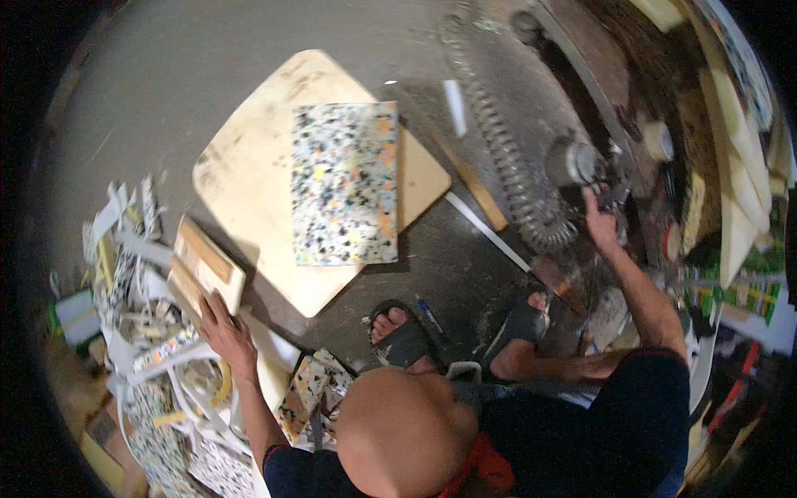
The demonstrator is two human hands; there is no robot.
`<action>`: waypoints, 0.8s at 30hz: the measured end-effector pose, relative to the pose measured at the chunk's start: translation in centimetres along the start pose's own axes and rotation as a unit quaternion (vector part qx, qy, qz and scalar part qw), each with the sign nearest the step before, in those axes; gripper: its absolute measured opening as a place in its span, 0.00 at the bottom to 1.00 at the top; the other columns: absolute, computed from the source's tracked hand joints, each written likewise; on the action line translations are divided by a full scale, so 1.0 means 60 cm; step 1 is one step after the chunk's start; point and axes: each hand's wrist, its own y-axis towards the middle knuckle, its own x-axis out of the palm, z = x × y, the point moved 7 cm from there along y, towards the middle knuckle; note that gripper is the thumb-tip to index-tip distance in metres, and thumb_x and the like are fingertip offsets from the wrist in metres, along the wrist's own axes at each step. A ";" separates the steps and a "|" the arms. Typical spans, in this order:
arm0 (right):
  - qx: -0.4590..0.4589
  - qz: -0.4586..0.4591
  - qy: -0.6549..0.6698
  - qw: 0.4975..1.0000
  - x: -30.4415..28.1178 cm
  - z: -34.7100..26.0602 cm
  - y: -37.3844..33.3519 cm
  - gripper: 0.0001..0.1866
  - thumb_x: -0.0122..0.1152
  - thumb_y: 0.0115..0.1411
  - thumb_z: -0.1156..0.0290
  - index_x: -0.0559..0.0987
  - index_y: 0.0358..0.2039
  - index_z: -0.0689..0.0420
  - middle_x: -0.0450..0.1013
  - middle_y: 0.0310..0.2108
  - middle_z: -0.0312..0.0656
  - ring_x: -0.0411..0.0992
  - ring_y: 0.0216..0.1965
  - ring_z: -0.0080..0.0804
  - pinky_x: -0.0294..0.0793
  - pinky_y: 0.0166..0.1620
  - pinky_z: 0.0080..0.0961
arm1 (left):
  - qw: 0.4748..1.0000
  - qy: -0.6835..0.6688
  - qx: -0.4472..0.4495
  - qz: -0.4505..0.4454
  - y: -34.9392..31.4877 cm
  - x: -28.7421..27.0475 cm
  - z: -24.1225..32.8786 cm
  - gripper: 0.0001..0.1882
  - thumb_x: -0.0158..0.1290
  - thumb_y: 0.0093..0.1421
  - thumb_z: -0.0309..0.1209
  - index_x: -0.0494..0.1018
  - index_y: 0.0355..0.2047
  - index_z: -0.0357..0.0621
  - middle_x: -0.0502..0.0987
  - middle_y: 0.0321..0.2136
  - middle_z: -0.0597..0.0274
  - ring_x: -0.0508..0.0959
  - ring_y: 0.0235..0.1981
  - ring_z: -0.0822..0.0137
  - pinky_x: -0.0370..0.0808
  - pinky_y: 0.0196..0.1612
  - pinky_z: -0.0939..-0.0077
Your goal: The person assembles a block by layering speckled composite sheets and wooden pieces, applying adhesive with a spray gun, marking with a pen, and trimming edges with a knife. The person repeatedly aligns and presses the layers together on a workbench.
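Note:
My left hand (227, 334) is closed on the near edge of a pale, wood-coloured board (209, 264), tilted above a heap of foam offcuts. Its fingers lie along the board's face, and the thumb is hidden. On the right, my right hand (601, 222) reaches toward what looks like a spray gun with a round pale cup (585, 163). One finger is stretched out at its near side; the other fingers show poorly. Between my hands, a speckled multicoloured foam block (344, 183) lies on a pale square board with rounded corners (241, 158).
A clear coiled hose (502, 149) runs down beside the right hand. A wooden strip (481, 195), white strips (490, 232) and a pen (430, 317) lie on the dark floor near my sandalled feet. Foam offcuts (158, 332) fill the left; foam sheets (739, 183) stand far right.

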 end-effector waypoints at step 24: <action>-0.482 -0.215 0.417 0.740 -0.075 -0.682 -0.521 0.17 0.53 0.70 0.75 0.76 0.58 0.60 0.77 0.34 0.32 0.63 0.24 0.15 0.60 0.25 0.17 | 0.638 -0.640 -0.260 0.340 0.184 -0.149 0.013 0.27 0.44 0.75 0.50 0.71 0.43 0.32 0.76 0.40 0.59 0.74 0.40 0.69 0.73 0.47 0.69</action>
